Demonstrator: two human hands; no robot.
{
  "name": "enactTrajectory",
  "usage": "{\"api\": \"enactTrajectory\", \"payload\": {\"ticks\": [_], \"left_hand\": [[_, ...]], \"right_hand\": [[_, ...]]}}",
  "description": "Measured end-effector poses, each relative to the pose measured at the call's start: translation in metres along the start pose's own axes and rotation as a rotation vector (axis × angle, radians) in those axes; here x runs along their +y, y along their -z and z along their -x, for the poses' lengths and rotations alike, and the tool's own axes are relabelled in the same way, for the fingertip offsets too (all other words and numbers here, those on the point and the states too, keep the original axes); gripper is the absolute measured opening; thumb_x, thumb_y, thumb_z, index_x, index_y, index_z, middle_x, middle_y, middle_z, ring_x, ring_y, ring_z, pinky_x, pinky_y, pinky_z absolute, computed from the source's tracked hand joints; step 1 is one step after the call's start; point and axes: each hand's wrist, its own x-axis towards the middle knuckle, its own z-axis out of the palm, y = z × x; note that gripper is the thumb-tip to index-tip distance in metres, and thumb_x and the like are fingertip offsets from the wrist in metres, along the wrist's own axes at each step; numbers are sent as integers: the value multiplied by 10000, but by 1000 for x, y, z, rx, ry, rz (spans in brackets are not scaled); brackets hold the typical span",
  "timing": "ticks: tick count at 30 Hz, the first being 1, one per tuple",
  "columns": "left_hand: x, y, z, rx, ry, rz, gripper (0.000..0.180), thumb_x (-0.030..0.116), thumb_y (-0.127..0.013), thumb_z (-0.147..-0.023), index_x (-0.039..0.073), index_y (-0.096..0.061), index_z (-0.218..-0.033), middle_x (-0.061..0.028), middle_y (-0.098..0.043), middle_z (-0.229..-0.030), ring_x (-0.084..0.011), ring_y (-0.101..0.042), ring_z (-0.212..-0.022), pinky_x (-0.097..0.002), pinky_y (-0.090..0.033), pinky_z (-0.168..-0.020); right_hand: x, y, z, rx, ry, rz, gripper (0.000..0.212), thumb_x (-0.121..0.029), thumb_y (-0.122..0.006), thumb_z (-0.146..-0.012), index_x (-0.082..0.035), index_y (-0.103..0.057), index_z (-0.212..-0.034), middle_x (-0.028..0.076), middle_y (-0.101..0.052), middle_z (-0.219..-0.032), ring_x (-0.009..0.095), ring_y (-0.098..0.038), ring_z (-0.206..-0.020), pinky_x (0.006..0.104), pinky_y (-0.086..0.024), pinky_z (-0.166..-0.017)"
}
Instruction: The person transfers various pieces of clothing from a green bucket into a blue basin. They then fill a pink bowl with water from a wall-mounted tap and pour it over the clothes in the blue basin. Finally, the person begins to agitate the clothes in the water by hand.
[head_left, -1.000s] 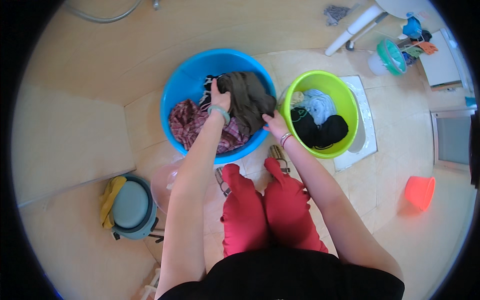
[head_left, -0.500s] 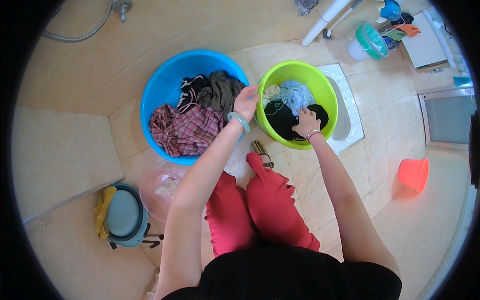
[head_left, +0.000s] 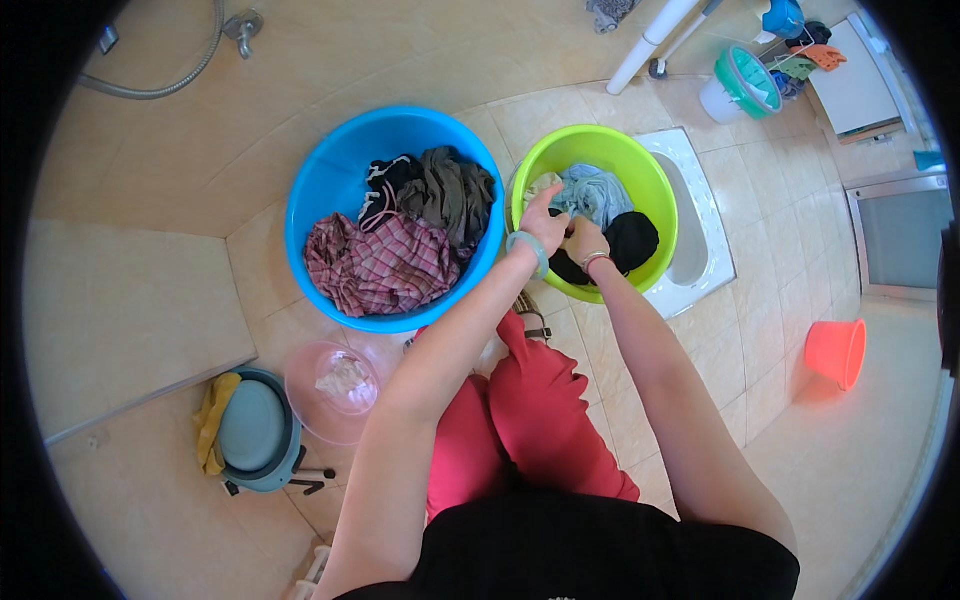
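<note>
A yellow-green tub (head_left: 667,225) in front of me holds laundry: a light blue garment (head_left: 598,192), a small cream cloth (head_left: 543,184) and black clothing (head_left: 634,242). My right hand (head_left: 586,241) is closed on a black garment (head_left: 568,268) near the tub's front side. Beside it, my left hand (head_left: 543,224) meets the same garment, one finger pointing forward and the others bent towards the right hand. Part of the grip is hidden behind the hands. To the left, a blue tub (head_left: 335,150) contains a plaid shirt (head_left: 385,265) and dark clothes (head_left: 445,195).
A white squat toilet (head_left: 690,268) lies right of the green tub. A pink translucent basin (head_left: 310,410) and a grey-blue stool (head_left: 255,425) with a yellow cloth stand at left. An orange bucket (head_left: 833,352) is at right, a lined bin (head_left: 740,85) farther back.
My left hand has moved right, from between the tubs into the green one, beside the right hand. My right hand has closed on the black garment and shifted slightly left.
</note>
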Motion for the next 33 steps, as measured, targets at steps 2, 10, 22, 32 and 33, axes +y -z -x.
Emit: {"api": "enactTrajectory", "payload": {"ticks": [2,10,22,32,33], "left_hand": [[-18,11,0,-33,103,144,557,79,-613,-802,110,-441,-1331,-174,-458,-1329,-290,-494,-1166,-356,-414,-952],[25,56,31,-147,295,408,879,54,-659,-738,235,-194,-1461,-197,-246,-1471,-298,-329,-1315,-386,-454,-840],[80,169,114,-181,173,1192,415,259,-528,-836,136,-497,-1232,-85,-578,-1138,-289,-559,-1022,-549,-501,-811],[-57,322,125,218,-135,805,382,240,-574,-870,17,-531,-1176,-131,-523,-1231,-300,-462,-1147,-360,-399,-977],[-46,318,124,279,9,822,400,224,-550,-887,59,-475,-1243,-127,-465,-1290,-314,-399,-1200,-438,-350,-996]], "right_hand": [[-1,11,10,121,166,-261,449,-270,-799,-660,-41,-620,-1002,93,-651,-862,259,-635,-818,333,-501,-729],[-30,151,147,114,299,-1497,175,-105,-622,-862,-41,-602,-1024,-27,-567,-829,39,-461,-597,188,-383,-530],[-168,156,221,-93,759,-1454,186,-36,-578,-873,0,-586,-1055,41,-547,-1120,108,-520,-934,251,-409,-821],[-258,5,162,-341,770,-1143,273,-56,-643,-836,-30,-578,-1100,12,-601,-1043,107,-570,-969,244,-467,-850],[-250,-9,151,-425,712,-1123,360,-67,-648,-827,-34,-559,-1174,56,-607,-1132,155,-584,-1019,285,-474,-876]]}}
